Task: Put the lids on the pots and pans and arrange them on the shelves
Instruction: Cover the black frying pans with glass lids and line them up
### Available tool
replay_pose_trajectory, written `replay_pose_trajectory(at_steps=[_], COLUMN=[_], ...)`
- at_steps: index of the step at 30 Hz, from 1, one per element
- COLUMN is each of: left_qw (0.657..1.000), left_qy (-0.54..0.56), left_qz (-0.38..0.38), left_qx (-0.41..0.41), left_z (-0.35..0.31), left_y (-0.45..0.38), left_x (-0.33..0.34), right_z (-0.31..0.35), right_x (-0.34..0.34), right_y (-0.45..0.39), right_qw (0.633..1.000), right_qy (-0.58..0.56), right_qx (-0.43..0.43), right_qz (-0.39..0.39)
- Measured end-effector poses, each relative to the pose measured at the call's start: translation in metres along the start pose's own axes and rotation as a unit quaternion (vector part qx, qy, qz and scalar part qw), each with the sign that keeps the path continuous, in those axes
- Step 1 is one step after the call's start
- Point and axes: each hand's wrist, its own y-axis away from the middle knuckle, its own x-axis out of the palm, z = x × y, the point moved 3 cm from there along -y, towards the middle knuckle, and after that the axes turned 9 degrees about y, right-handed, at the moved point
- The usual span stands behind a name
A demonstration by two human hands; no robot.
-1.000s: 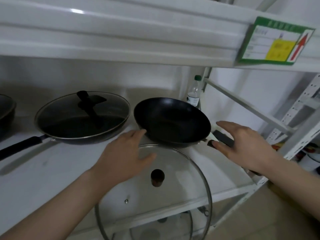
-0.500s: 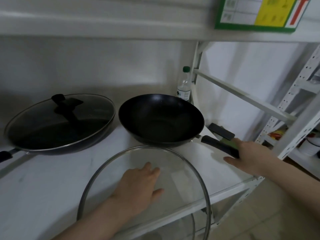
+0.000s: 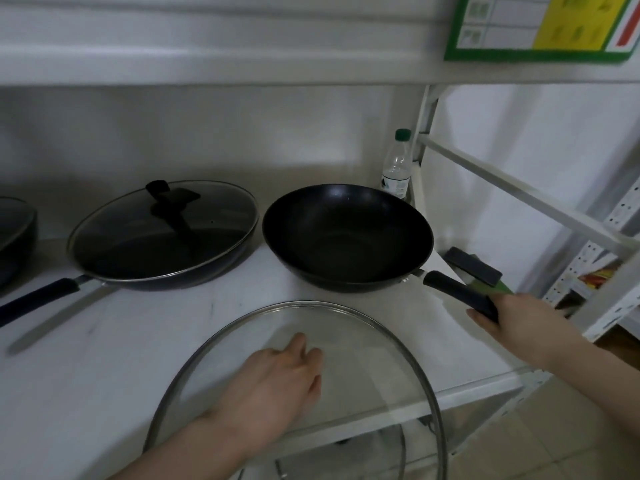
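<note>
You are holding a large round glass lid with a metal rim (image 3: 391,344) in your left hand (image 3: 273,379); the fingers (image 3: 313,358) are curled together over its middle, hiding the knob, so whether they are clamping it cannot be told. The lid is hanging tilted at the front edge of the white shelf (image 3: 104,358), just in front of the open black wok (image 3: 346,237), apart from it.

Your right hand (image 3: 512,320) is wrapping around the end of the wok's black handle (image 3: 457,292), the fingers pressed together around it. The wok is sitting on the shelf's right part, uncovered.

Just beside it on the left, a black frying pan already wearing a glass lid with a black knob (image 3: 162,233) is resting on the shelf, its handle pointing left and forward. A further dark pan (image 3: 15,237) is showing at the left edge. A clear plastic bottle with a green cap (image 3: 397,164) is standing upright behind the wok, against the shelf's white upright post (image 3: 424,123). A green-framed label (image 3: 540,26) is hanging on the shelf above.
</note>
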Motion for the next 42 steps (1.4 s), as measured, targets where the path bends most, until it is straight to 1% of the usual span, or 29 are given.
replay_pose_trajectory(at_steps=[2, 5, 10, 17, 20, 23, 25, 29, 33, 36, 39, 42], left_qw=[1.0, 0.998, 0.998, 0.999, 0.998, 0.997, 0.995, 0.993, 0.992, 0.988, 0.986, 0.989], left_qy=[0.022, 0.036, 0.027, 0.011, 0.007, 0.014, 0.019, 0.044, 0.061, 0.075, 0.065, 0.057], left_qz=[-0.008, -0.041, -0.037, -0.032, -0.047, -0.074, -0.097, -0.109, -0.106, -0.132, -0.154, -0.133], left_qx=[0.003, 0.016, 0.043, 0.033, 0.03, 0.031, 0.025, -0.002, -0.024, -0.027, -0.019, -0.029], left_z=[-0.001, -0.002, -0.007, -0.008, -0.003, 0.003, 0.007, 0.016, 0.025, 0.034, 0.042, 0.052], left_y=[0.01, 0.023, 0.04, 0.039, 0.027, 0.006, -0.013, -0.061, -0.12, -0.164, -0.201, -0.23], left_x=[-0.014, -0.037, -0.07, -0.111, -0.13, -0.145, -0.153, -0.153, -0.143, -0.129, -0.115, -0.1], right_z=[0.0, 0.001, 0.002, 0.006, 0.005, 0.006, 0.008, 0.01, 0.011, 0.01, 0.009, 0.009], right_x=[0.0, -0.001, -0.004, -0.006, -0.004, -0.004, -0.006, -0.007, -0.009, -0.006, -0.002, 0.0], right_y=[0.0, 0.0, 0.002, 0.006, 0.007, 0.008, 0.01, 0.012, 0.013, 0.013, 0.012, 0.012], right_qw=[1.0, 1.0, 1.0, 0.999, 0.999, 0.999, 0.998, 0.998, 0.997, 0.997, 0.997, 0.997], right_qy=[-0.001, -0.012, -0.007, -0.024, -0.034, -0.033, -0.042, -0.05, -0.059, -0.06, -0.065, -0.067], right_qx=[0.003, 0.005, 0.017, 0.028, 0.028, 0.026, 0.034, 0.033, 0.033, 0.026, 0.017, 0.02], right_qz=[0.002, 0.0, 0.002, 0.008, -0.001, -0.005, 0.019, 0.032, 0.034, 0.029, 0.035, 0.045])
